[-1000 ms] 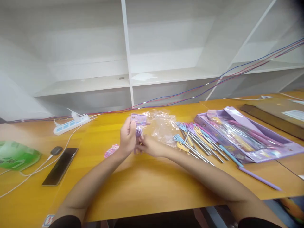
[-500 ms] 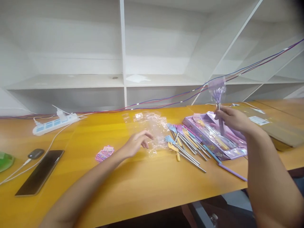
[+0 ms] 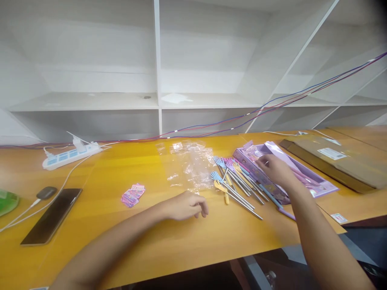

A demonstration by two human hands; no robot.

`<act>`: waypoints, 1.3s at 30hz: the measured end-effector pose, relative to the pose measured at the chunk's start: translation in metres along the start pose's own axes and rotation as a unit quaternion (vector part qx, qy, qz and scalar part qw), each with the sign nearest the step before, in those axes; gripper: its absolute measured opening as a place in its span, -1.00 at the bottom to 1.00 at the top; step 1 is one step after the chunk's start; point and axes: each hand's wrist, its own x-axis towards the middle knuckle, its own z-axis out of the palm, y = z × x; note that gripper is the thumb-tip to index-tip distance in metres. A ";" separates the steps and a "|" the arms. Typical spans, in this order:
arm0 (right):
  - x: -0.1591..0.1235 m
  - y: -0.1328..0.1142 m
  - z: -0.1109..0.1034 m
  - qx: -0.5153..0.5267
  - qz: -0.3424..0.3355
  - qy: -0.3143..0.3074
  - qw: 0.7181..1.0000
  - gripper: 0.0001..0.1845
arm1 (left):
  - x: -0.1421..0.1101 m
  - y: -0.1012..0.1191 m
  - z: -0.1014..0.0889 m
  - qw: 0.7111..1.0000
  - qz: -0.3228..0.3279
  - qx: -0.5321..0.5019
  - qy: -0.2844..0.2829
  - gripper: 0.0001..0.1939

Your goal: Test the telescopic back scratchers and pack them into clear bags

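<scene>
My left hand [image 3: 192, 205] hovers low over the table with loosely bent fingers and nothing in it, just in front of clear plastic bags [image 3: 190, 161]. To its right lie several telescopic back scratchers [image 3: 238, 181] with blue, yellow, pink and purple hand-shaped heads and metal rods. My right hand [image 3: 273, 169] is over a purple patterned box [image 3: 328, 188], fingers bent and slightly apart, with no back scratcher visible between them. Wrapped items [image 3: 254, 151] lie in the box by its fingertips; my hand and forearm cover part of the contents.
Small pink cards [image 3: 133, 195] lie left of the bags. Farther left are a phone [image 3: 51, 217], a black charging case [image 3: 46, 193] and a white power strip [image 3: 71, 156]. A flat cardboard box [image 3: 347, 161] sits at right; cables [image 3: 211, 125] run along the shelf.
My right hand has come down and left into the purple box; the bagged purple back scratcher it held upright no longer shows. My left hand has moved toward me, away from the bags.
</scene>
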 end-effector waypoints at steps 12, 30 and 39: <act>-0.121 -0.062 0.072 -0.104 -0.011 -0.184 0.977 -0.83 | 0.026 -0.055 0.073 0.976 0.161 0.146 0.032 -0.78; -0.150 -0.121 0.099 -0.160 0.140 -0.146 0.966 -0.59 | 0.028 -0.056 0.070 0.931 0.218 0.292 0.029 -0.81; -0.154 -0.138 0.083 -0.192 0.153 -0.214 0.946 -0.68 | 0.029 -0.057 0.070 0.935 0.214 0.281 0.027 -0.80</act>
